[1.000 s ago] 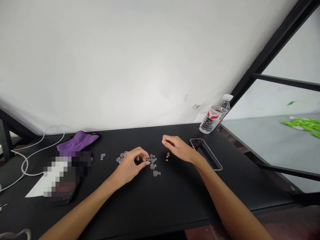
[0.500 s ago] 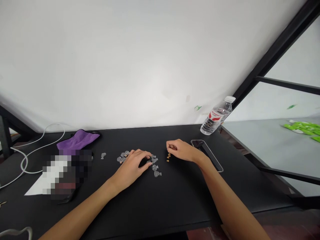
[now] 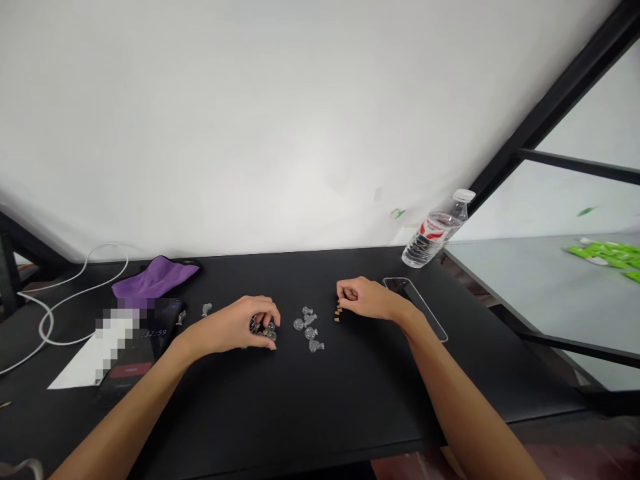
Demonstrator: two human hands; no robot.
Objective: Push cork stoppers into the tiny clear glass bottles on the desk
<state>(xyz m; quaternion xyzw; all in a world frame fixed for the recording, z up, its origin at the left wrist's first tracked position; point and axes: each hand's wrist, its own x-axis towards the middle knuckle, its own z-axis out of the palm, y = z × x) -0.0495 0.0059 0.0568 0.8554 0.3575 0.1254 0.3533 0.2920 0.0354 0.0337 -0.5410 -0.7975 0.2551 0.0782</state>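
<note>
My left hand (image 3: 237, 325) arches over a cluster of tiny clear glass bottles (image 3: 271, 335), thumb and fingers apart around them, hiding part of the cluster. Several more small glass bottles (image 3: 311, 333) lie in a loose group between my two hands. To their right my right hand (image 3: 365, 297) rests with its fingertips pinched together, just above a short row of tiny corks (image 3: 337, 319). What the pinch holds, if anything, is hidden by the fingers.
A single glass bottle (image 3: 207, 309) lies left of my left hand, near a purple cloth (image 3: 155, 279), a dark phone (image 3: 155, 327) and a white cable (image 3: 47, 303). On the right are another phone (image 3: 420, 310) and a water bottle (image 3: 434, 233), by a black metal frame (image 3: 540, 100).
My left hand has moved left from the loose bottles to the cluster, uncovering the loose group. My right hand stays pinched by the corks with little movement.
</note>
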